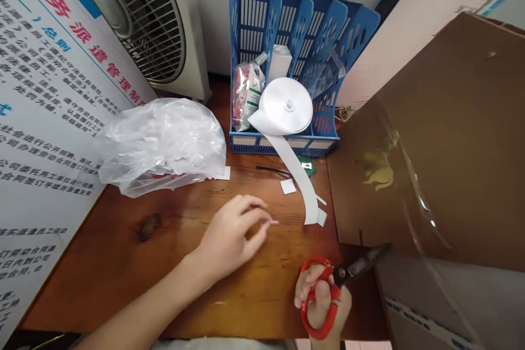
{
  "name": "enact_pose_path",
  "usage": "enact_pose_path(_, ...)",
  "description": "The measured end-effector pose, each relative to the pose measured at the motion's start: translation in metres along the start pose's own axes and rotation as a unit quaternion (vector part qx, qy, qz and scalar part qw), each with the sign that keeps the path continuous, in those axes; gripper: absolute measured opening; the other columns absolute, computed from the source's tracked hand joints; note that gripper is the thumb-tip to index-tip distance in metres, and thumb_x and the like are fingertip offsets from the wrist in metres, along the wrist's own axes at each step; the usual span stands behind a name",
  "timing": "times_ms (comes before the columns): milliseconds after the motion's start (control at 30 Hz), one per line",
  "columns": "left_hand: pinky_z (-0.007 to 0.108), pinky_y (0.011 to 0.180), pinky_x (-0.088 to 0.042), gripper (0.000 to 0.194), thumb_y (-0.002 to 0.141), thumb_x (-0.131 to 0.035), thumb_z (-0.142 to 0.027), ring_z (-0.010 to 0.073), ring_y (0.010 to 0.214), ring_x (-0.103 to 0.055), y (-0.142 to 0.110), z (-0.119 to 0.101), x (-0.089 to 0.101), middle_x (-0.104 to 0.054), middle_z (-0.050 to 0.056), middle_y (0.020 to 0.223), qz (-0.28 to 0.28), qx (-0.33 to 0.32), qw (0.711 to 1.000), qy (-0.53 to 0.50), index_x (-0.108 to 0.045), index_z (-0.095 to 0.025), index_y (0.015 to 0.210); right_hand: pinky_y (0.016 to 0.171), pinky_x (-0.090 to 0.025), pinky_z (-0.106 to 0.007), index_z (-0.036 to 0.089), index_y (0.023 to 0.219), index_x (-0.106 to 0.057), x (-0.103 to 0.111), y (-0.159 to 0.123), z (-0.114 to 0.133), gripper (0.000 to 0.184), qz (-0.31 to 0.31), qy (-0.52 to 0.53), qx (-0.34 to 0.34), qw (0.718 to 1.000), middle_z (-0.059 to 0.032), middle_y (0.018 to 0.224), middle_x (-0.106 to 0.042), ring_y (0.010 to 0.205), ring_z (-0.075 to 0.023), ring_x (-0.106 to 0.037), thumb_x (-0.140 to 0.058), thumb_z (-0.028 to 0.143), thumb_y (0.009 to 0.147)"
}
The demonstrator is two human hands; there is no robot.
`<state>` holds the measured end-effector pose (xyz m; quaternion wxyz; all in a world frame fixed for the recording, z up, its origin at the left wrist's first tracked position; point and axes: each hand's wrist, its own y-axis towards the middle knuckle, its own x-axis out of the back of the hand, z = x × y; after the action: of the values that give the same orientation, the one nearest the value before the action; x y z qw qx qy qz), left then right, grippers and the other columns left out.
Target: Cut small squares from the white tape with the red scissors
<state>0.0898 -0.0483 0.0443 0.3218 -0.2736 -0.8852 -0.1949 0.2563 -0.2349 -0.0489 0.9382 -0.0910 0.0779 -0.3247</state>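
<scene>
My right hand is closed round the red handles of a pair of scissors, whose dark blades point right toward a cardboard box. My left hand hovers over the wooden table, fingers curled with thumb and forefinger pinched; whether anything small is held I cannot make out. A roll of white tape leans in the blue file rack. Its loose strip runs down onto the table, ending just right of my left fingertips. Small white cut pieces lie beside the strip.
A crumpled clear plastic bag lies at the table's left. A printed board leans along the left edge, a fan behind it. A big cardboard box with clear tape fills the right. A black tie and green object lie before the rack.
</scene>
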Motion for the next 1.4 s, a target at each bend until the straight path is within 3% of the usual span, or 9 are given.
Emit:
enact_pose_path(100, 0.041, 0.097, -0.051, 0.015, 0.094, -0.065, -0.024, 0.0250, 0.114, -0.063, 0.013, -0.023, -0.026, -0.064, 0.007, 0.136, 0.093, -0.031, 0.995, 0.001, -0.080, -0.024, 0.096, 0.039, -0.036, -0.017, 0.015, 0.075, -0.051, 0.005, 0.004, -0.003, 0.049, -0.008, 0.021, 0.029, 0.999, 0.0020, 0.050, -0.046, 0.039, -0.0085, -0.047, -0.056, 0.061, 0.091)
enact_pose_path(267, 0.049, 0.095, -0.052, 0.013, 0.089, -0.072, -0.023, 0.0352, 0.127, -0.057, 0.036, -0.043, -0.085, -0.049, 0.014, 0.156, 0.104, -0.043, 0.993, 0.030, -0.083, -0.023, 0.096, 0.040, -0.038, -0.018, 0.015, 0.077, -0.050, 0.002, 0.003, 0.000, 0.042, -0.037, 0.038, 0.050, 0.997, 0.0026, 0.052, -0.048, 0.041, -0.0102, -0.051, -0.062, 0.053, 0.090)
enact_pose_path(367, 0.049, 0.096, -0.051, 0.011, 0.090, -0.071, -0.017, 0.0366, 0.126, -0.059, 0.051, -0.046, -0.111, -0.055, 0.019, 0.150, 0.104, -0.056, 0.993, 0.025, -0.081, -0.016, 0.092, 0.038, -0.039, -0.020, 0.015, 0.077, -0.050, -0.002, 0.003, 0.005, 0.042, -0.055, 0.038, 0.044, 0.997, 0.0031, 0.053, -0.048, 0.039, -0.0109, -0.050, -0.061, 0.053, 0.090)
enact_pose_path(433, 0.048, 0.095, -0.051, 0.015, 0.092, -0.065, -0.011, 0.0332, 0.112, -0.068, 0.060, -0.046, -0.115, -0.072, 0.019, 0.124, 0.102, -0.054, 0.993, 0.008, -0.079, -0.013, 0.088, 0.037, -0.038, -0.020, 0.015, 0.075, -0.049, -0.007, 0.002, 0.010, 0.045, -0.066, 0.035, 0.036, 0.997, 0.0038, 0.051, -0.046, 0.037, -0.0104, -0.048, -0.062, 0.056, 0.089)
enact_pose_path(533, 0.046, 0.088, -0.054, 0.018, 0.093, -0.060, -0.007, 0.0297, 0.091, -0.073, 0.064, -0.041, -0.097, -0.077, 0.015, 0.089, 0.082, -0.022, 0.996, -0.037, -0.076, -0.011, 0.087, 0.038, -0.038, -0.019, 0.015, 0.076, -0.050, -0.017, 0.001, 0.020, 0.043, -0.089, 0.029, 0.014, 0.995, 0.0046, 0.054, -0.045, 0.039, -0.0086, -0.047, -0.065, 0.054, 0.088)
enact_pose_path(700, 0.035, 0.096, -0.055, 0.016, 0.098, -0.060, -0.019, 0.0220, 0.104, -0.072, 0.042, -0.020, -0.026, -0.078, 0.007, 0.110, -0.014, 0.070, 0.983, -0.169, -0.075, -0.020, 0.105, 0.046, -0.042, -0.020, 0.015, 0.076, -0.052, -0.036, -0.004, 0.044, 0.038, -0.120, 0.007, -0.044, 0.992, 0.0035, 0.058, -0.049, 0.046, -0.0085, -0.051, -0.072, 0.046, 0.085)
enact_pose_path(833, 0.029, 0.080, -0.059, 0.017, 0.097, -0.066, -0.031, 0.0211, 0.090, -0.075, 0.009, -0.002, 0.017, -0.080, 0.007, 0.100, -0.059, 0.211, 0.928, -0.301, -0.074, -0.017, 0.101, 0.049, -0.041, -0.018, 0.012, 0.071, -0.056, -0.061, -0.001, 0.062, 0.041, -0.109, -0.024, -0.074, 0.991, -0.0003, 0.058, -0.058, 0.045, -0.0060, -0.050, -0.076, 0.046, 0.083)
enact_pose_path(1100, 0.026, 0.082, -0.055, 0.021, 0.095, -0.069, -0.037, 0.0172, 0.086, -0.070, -0.037, 0.012, 0.018, -0.078, 0.006, 0.096, -0.063, 0.305, 0.853, -0.418, -0.073, -0.016, 0.096, 0.043, -0.035, -0.018, 0.019, 0.075, -0.037, -0.134, 0.033, 0.076, 0.051, 0.025, 0.031, -0.109, 0.993, 0.0073, 0.054, -0.051, 0.037, -0.0046, -0.043, -0.079, 0.046, 0.079)
enact_pose_path(1400, 0.035, 0.098, -0.054, 0.012, 0.088, -0.077, -0.029, 0.0291, 0.127, -0.062, -0.044, 0.022, 0.047, -0.052, 0.011, 0.151, 0.018, 0.287, 0.842, -0.456, -0.076, -0.018, 0.083, 0.042, -0.034, -0.017, 0.019, 0.074, -0.035, -0.137, 0.044, 0.065, 0.053, 0.055, 0.040, -0.085, 0.994, 0.0092, 0.049, -0.045, 0.036, -0.0058, -0.046, -0.081, 0.043, 0.079)
